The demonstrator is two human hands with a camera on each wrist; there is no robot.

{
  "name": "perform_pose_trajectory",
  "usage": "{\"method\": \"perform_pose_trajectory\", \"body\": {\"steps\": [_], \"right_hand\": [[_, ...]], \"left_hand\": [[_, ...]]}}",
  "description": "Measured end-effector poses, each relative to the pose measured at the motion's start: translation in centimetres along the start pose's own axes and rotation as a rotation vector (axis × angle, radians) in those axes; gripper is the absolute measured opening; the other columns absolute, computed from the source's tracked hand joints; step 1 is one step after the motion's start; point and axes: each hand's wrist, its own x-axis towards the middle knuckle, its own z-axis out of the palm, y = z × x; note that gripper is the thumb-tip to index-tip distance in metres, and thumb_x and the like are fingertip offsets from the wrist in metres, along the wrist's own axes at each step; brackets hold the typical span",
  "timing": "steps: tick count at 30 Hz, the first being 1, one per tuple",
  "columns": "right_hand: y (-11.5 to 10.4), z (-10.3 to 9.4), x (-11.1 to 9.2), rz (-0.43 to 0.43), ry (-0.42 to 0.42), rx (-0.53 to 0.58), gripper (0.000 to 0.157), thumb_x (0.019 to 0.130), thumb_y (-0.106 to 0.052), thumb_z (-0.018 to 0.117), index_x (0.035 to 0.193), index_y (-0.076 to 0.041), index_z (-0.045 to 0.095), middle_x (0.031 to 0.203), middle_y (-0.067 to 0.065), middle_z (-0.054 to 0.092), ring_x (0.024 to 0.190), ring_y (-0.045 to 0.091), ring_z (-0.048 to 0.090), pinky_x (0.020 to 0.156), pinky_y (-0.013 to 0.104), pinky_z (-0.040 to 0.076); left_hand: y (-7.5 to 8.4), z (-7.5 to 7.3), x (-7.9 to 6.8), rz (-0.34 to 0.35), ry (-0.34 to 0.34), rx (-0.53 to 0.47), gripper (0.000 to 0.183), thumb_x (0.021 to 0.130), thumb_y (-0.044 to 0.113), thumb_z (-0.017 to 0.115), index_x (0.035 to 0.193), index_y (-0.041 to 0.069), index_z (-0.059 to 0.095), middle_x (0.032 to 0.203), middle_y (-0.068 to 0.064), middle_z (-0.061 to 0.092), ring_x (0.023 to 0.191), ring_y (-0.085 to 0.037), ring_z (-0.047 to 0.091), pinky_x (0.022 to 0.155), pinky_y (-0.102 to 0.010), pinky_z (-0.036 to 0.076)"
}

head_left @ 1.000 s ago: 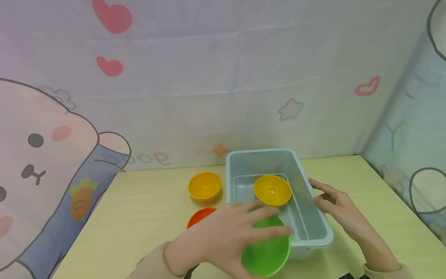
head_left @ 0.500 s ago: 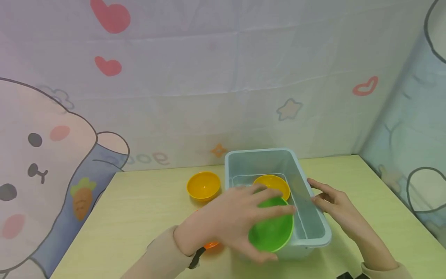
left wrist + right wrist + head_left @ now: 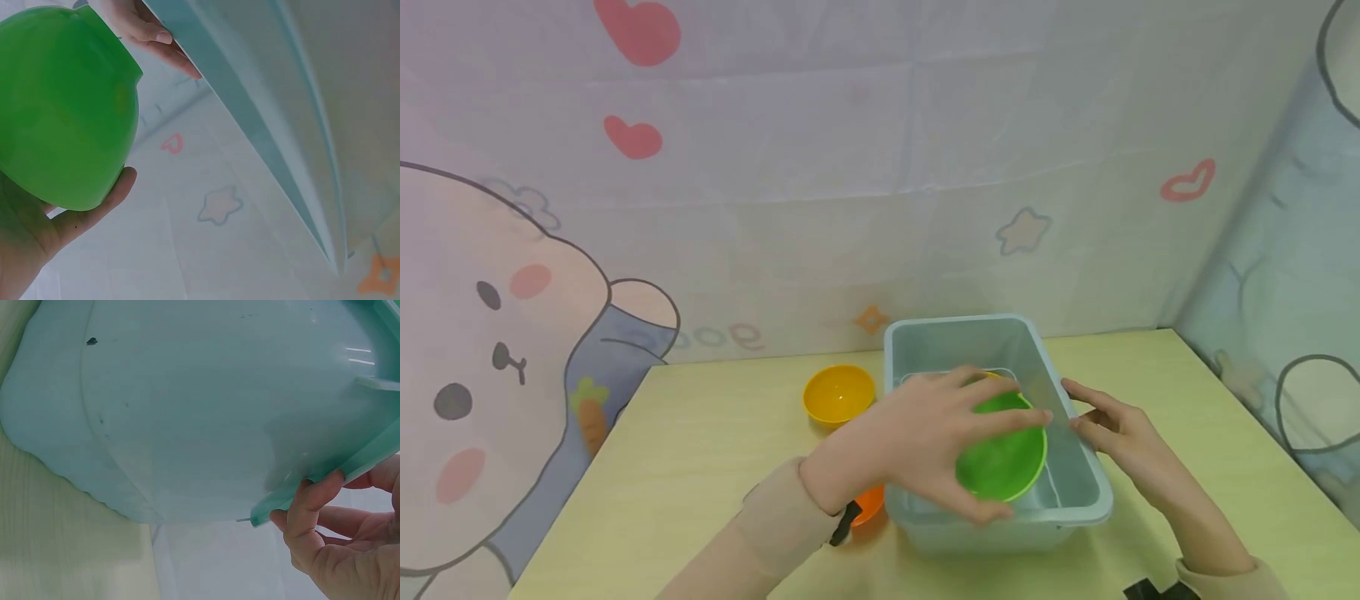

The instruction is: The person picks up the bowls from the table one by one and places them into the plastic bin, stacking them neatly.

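My left hand (image 3: 936,429) grips a green bowl (image 3: 1006,458) by its rim, tilted, over the light blue plastic bin (image 3: 992,533). The left wrist view shows the rounded underside of the green bowl (image 3: 69,106) against the fingers. At the bin's right long side, my right hand (image 3: 1123,437) holds the rim. Its fingers curl on that rim in the right wrist view, beside the bin's outer wall (image 3: 200,412). A yellow bowl inside the bin is almost wholly hidden behind the left hand and the green bowl.
Left of the bin, another yellow bowl (image 3: 838,396) stands on the pale wooden table (image 3: 700,467). An orange bowl (image 3: 869,504) nearer the front is mostly covered by the left forearm. A printed cloth (image 3: 820,208) hangs behind the table.
My left hand has carried the green bowl forward and slightly right, from the bin's near end to over its inside. The right hand stays at the rim.
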Motion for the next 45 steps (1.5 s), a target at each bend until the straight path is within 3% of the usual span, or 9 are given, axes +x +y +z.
{"method": "perform_pose_trajectory", "body": {"steps": [7,14,33,37,45], "right_hand": [[-0.2,0.2,-0.2,0.013,-0.009,0.005,0.058,0.101,-0.023,0.049,0.15,-0.001,0.028,0.098,0.014,0.063,0.084,0.008,0.062,0.075,0.026,0.053],[-0.1,0.1,-0.2,0.011,-0.002,-0.009,0.057,0.101,-0.024,0.049,0.15,-0.003,0.029,0.095,0.002,0.063,0.082,0.006,0.059,0.073,0.025,0.051],[-0.3,0.2,-0.2,0.029,0.014,-0.03,0.056,0.1,-0.021,0.049,0.149,-0.001,0.031,0.09,0.003,0.059,0.077,0.007,0.053,0.07,0.025,0.046],[-0.3,0.2,-0.1,0.042,0.018,-0.034,0.055,0.1,-0.02,0.049,0.148,-0.001,0.031,0.09,0.004,0.061,0.078,0.006,0.055,0.071,0.024,0.047],[-0.2,0.0,0.0,0.038,0.002,-0.047,0.057,0.101,-0.024,0.048,0.15,-0.002,0.028,0.101,0.006,0.06,0.082,0.005,0.053,0.072,0.024,0.046]], "left_hand": [[-0.3,0.2,1.1,-0.006,-0.023,-0.013,0.08,0.072,0.074,0.058,0.141,0.036,0.046,0.137,0.002,0.052,0.113,-0.014,0.055,0.068,-0.024,0.053],[-0.7,0.4,2.2,-0.046,-0.078,-0.033,0.078,0.075,0.073,0.056,0.143,0.038,0.042,0.139,0.004,0.049,0.116,-0.013,0.052,0.071,-0.023,0.052],[-2.1,1.0,4.5,-0.153,-0.166,-0.065,0.073,0.078,0.071,0.054,0.143,0.041,0.039,0.14,0.006,0.047,0.118,-0.012,0.049,0.071,-0.022,0.05],[-2.5,1.3,5.1,-0.188,-0.202,-0.076,0.073,0.079,0.073,0.052,0.144,0.041,0.037,0.142,0.005,0.045,0.118,-0.013,0.049,0.076,-0.023,0.05],[-3.5,1.5,6.1,-0.27,-0.201,-0.097,0.072,0.08,0.074,0.05,0.144,0.042,0.038,0.142,0.006,0.045,0.114,-0.012,0.05,0.078,-0.025,0.051]]}}
